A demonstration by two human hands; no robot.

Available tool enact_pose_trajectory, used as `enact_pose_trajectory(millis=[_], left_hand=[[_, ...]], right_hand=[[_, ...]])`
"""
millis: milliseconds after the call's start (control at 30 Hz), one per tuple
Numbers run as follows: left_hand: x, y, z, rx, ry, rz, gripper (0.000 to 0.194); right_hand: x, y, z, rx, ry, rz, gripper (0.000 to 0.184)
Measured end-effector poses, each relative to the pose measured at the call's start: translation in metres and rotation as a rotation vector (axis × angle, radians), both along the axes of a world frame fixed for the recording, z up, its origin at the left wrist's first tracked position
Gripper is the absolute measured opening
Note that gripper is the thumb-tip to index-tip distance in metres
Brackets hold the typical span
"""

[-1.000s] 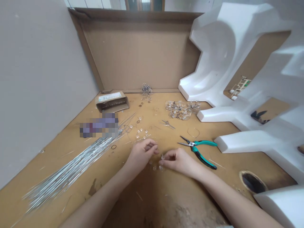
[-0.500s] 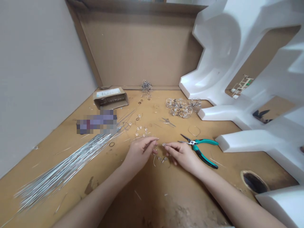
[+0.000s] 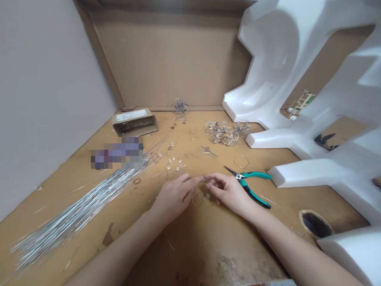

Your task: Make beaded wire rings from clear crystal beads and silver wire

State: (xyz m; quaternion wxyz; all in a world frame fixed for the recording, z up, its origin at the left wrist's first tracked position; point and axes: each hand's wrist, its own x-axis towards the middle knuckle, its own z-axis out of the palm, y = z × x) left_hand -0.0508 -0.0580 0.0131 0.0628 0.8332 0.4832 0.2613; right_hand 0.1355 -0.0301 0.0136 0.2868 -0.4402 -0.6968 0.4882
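My left hand [image 3: 175,194] and my right hand [image 3: 228,190] meet over the middle of the brown table [image 3: 184,246], fingertips pinched together on a small piece of bent wire with clear beads [image 3: 204,194]. The wire loop hangs just below the fingertips, close to the tabletop. Teal-handled pliers [image 3: 250,184] lie just right of my right hand. A small cluster of clear beads on wire [image 3: 174,163] lies beyond my left hand.
A long bundle of straight silver wires [image 3: 80,214] runs along the left. A pile of finished wire rings [image 3: 226,133] and a small cardboard box [image 3: 134,122] sit at the back. White foam packing [image 3: 297,99] fills the right side. A round hole [image 3: 315,224] opens in the table at right.
Both hands have moved slightly away from me and drawn closer, fingertips now touching on the beaded wire. The view tilted down a little.
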Motion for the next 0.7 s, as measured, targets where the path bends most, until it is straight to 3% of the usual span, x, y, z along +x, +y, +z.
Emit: enact_pose_trajectory(millis=[267,467,700], left_hand=[[0.0029,-0.0012,0.0023,-0.031,-0.067,-0.024,0.029],[0.0044,-0.0011,0.0003,-0.047,-0.076,0.066,0.028],[0.0008,-0.0015,-0.0011,0.091,0.187,0.016,0.032]], right_hand=[[0.0021,0.0001,0.0031,0.069,-0.053,0.026,0.025],[0.0004,-0.0014,0.0046,0.008,-0.032,-0.004,0.031],[-0.0033,-0.0054,0.0042,0.050,-0.034,-0.003,0.026]])
